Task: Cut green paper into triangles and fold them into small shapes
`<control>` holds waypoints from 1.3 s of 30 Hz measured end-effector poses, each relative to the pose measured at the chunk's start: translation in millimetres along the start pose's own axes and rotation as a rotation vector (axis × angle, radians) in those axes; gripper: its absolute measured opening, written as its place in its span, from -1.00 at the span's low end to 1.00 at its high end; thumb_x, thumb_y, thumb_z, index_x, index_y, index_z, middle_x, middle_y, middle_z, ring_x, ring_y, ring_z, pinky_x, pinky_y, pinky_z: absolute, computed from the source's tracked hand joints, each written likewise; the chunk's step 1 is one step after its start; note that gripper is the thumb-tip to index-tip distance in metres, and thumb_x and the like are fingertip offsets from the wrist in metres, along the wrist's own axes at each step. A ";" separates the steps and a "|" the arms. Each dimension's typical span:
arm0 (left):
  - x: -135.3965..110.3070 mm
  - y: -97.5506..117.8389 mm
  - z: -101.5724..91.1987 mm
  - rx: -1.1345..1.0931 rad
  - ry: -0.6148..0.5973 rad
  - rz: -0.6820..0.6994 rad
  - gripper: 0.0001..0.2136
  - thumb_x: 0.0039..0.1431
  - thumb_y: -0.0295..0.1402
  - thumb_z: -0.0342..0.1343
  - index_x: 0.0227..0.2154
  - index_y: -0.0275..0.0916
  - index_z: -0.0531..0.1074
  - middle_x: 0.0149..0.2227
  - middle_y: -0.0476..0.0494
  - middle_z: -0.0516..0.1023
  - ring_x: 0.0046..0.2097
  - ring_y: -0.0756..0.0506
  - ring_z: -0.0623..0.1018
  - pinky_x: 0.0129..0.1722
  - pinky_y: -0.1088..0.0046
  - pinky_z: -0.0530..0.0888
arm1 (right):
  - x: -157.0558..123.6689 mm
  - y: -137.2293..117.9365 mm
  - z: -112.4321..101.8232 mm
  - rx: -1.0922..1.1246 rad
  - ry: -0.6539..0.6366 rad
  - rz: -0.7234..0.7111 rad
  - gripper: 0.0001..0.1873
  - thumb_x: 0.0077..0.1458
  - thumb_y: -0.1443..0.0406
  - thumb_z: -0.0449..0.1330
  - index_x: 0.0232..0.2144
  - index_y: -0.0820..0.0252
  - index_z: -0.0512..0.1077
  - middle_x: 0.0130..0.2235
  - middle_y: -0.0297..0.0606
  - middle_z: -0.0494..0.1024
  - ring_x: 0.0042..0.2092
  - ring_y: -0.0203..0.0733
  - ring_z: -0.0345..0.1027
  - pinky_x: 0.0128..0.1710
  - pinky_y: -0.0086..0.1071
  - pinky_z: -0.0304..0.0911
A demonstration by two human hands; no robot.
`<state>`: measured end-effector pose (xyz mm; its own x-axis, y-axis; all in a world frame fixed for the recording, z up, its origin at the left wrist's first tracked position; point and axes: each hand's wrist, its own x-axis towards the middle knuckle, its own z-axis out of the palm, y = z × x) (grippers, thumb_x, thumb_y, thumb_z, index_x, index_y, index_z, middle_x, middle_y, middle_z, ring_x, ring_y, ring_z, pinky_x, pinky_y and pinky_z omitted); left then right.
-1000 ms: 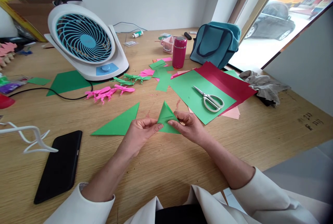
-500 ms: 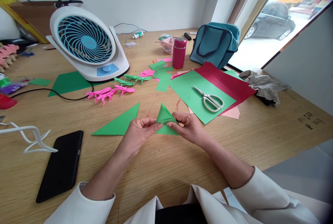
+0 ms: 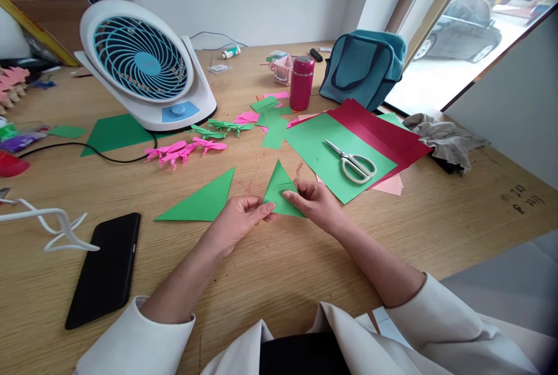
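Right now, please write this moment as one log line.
left hand: pinches folded green triangle | right hand: pinches it too | scissors: on green sheet

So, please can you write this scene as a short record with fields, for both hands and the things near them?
left hand: pinches the lower left corner of the folded green triangle
right hand: pinches the right side of that triangle
flat green triangle: lies on the table, left of the hands
scissors: lie on the green sheet, right of the hands
phone: black, flat on the table, near left
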<state>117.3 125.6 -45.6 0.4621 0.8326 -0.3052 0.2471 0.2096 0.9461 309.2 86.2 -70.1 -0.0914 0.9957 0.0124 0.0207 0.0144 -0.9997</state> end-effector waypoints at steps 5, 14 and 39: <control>2.2 -3.8 -0.3 0.103 0.052 0.028 -0.65 -0.09 -0.01 0.30 -0.59 -0.24 0.56 -0.55 -0.07 0.58 -0.46 -0.03 0.42 -0.37 0.44 0.30 | 1.7 -6.5 0.6 0.079 -0.022 0.105 -0.49 0.01 -0.14 0.26 -0.52 0.19 0.36 -0.53 -0.41 0.32 -0.48 -0.34 0.18 -0.51 -0.45 0.15; 8.5 -7.8 -4.3 0.012 0.178 0.058 -0.66 -0.11 -0.03 0.33 -0.59 -0.26 0.55 -0.52 -0.11 0.59 -0.45 -0.02 0.42 -0.39 0.44 0.28 | 2.2 -3.3 -4.7 0.047 -0.099 0.210 -0.54 -0.15 -0.02 0.42 -0.45 0.26 0.49 -0.48 -0.29 0.56 -0.49 -0.32 0.39 -0.46 -0.45 0.29; 10.6 -14.4 4.9 -0.351 0.168 0.250 -0.80 -0.17 -0.28 0.44 -0.44 -0.20 0.62 -0.35 -0.06 0.68 -0.27 -0.09 0.60 -0.16 0.37 0.49 | -6.3 -5.7 9.3 0.016 0.182 -0.120 -0.65 0.07 0.02 0.31 -0.45 0.20 0.47 -0.47 -0.30 0.53 -0.46 -0.31 0.35 -0.44 -0.41 0.27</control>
<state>122.9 128.9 -63.1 0.3189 0.9453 -0.0686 -0.1708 0.1285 0.9769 300.3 79.0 -64.7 0.0890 0.9870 0.1339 0.0042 0.1341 -0.9910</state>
